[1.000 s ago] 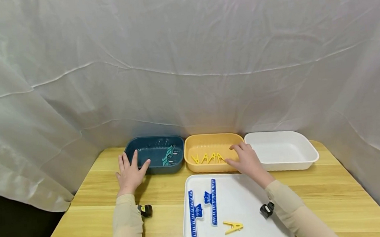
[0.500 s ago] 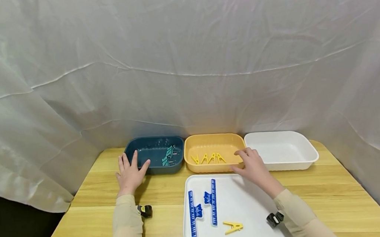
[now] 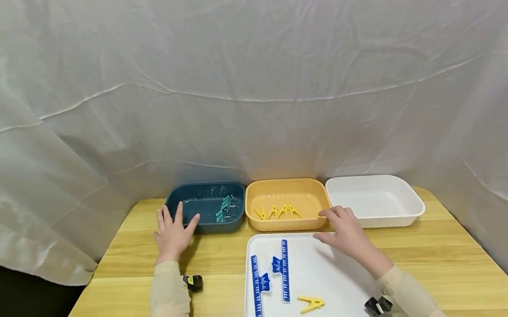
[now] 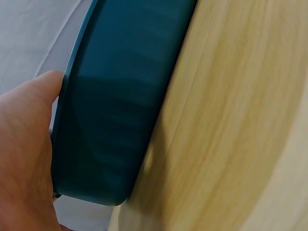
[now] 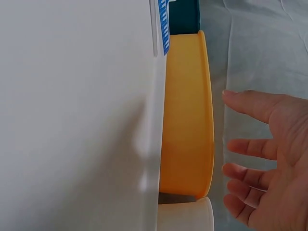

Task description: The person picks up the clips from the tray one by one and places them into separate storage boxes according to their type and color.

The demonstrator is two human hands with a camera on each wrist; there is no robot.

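My left hand [image 3: 173,237] rests at the near-left rim of a dark teal bin [image 3: 216,227], fingers spread; the left wrist view shows the thumb [image 4: 50,84] at the rim. Inside that bin lie teal binder clips [image 3: 225,209]. By the near-right corner of the yellow bin [image 3: 286,224] is my right hand [image 3: 344,231], its fingers loosely bent with nothing between them. Several yellow clothespins [image 3: 278,212] lie in the yellow bin. Another yellow clothespin [image 3: 311,304] and two blue clips with a piano-key pattern [image 3: 257,292] are on the white tray [image 3: 335,276].
A white bin [image 3: 386,221] stands to the right of the yellow one, the three bins side by side at the back of the wooden table [image 3: 459,257]. Grey-white cloth [image 3: 248,79] hangs behind them.
My right hand has drawn back from over the yellow bin, toward the right and nearer to me. My left hand stays at the teal bin.
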